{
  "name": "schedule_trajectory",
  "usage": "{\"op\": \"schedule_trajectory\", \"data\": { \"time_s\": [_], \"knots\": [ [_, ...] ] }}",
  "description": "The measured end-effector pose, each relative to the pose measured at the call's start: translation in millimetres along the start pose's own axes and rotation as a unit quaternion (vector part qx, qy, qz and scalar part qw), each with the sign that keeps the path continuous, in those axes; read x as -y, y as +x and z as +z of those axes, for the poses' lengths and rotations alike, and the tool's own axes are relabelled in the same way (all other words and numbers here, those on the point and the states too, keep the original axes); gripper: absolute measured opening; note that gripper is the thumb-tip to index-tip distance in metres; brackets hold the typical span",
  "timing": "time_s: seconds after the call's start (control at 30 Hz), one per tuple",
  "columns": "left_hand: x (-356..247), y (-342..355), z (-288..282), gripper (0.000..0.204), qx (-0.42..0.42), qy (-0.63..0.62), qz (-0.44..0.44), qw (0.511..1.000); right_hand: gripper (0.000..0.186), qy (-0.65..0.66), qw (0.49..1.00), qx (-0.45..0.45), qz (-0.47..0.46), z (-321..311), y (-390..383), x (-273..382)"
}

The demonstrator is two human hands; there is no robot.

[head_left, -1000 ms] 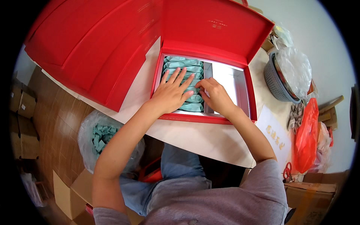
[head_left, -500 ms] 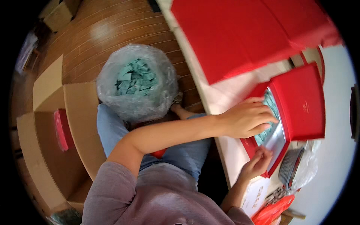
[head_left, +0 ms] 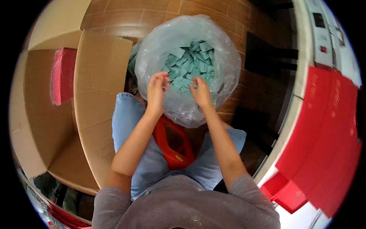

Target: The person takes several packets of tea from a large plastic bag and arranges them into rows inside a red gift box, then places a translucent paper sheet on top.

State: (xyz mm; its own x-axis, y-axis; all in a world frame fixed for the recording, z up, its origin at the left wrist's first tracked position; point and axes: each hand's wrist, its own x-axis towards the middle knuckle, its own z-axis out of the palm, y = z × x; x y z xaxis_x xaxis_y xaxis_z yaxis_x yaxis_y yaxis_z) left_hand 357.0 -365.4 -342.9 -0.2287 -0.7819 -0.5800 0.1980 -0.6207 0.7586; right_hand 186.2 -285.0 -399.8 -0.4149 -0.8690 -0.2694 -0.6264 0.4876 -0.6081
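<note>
Green packets (head_left: 189, 63), small and foil-like, lie heaped loose inside a wide clear plastic bag (head_left: 225, 49); mouth spread open, bag standing on brown floorboards (head_left: 118, 19) ahead of the seated person's knees. Heap sits just beyond the fingertips of both hands

Left hand (head_left: 157, 89): above the bag's near rim, at the heap's near left edge. Fingers bent and loosely parted, grip released. Nearest packets lie just to its right and ahead

Right hand (head_left: 201, 92): over the near part of the heap, a little right of centre. Thumb and fingers apart, grip released; packets directly beneath and ahead of the fingertips. Cannot tell whether skin touches paper. The two hands stand apart, packets showing between them

Between the thighs, a red plastic piece (head_left: 173, 150) with a large hole through it, close to the bag's near side. To the left, an open cardboard carton (head_left: 101, 76), a pink wrapped block (head_left: 65, 76) within. To the right, red boxes (head_left: 316, 145) on a pale table (head_left: 301, 82), well apart from both hands
</note>
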Motion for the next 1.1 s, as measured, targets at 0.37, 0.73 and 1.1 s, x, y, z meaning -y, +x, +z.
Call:
{"op": "schedule_trajectory", "data": {
  "time_s": [0.37,0.73,1.1],
  "knots": [
    [-29.9,42.9,-9.2,0.023,-0.057,-0.129,-0.122,0.982,0.039,-0.343,0.918,0.198,-0.024,155.8,123.1,-51.1],
    [1.1,14.6,2.6,0.075,0.051,-0.016,-0.248,0.967,0.039,-0.076,0.996,-0.038,0.003,-31.3,-2.6,41.1],
    [-49.9,-152.3,31.0,0.050,0.178,-0.208,-0.058,0.960,0.055,-0.032,0.973,-0.173,-0.152,-119.6,-218.8,183.4]
  ]
}}
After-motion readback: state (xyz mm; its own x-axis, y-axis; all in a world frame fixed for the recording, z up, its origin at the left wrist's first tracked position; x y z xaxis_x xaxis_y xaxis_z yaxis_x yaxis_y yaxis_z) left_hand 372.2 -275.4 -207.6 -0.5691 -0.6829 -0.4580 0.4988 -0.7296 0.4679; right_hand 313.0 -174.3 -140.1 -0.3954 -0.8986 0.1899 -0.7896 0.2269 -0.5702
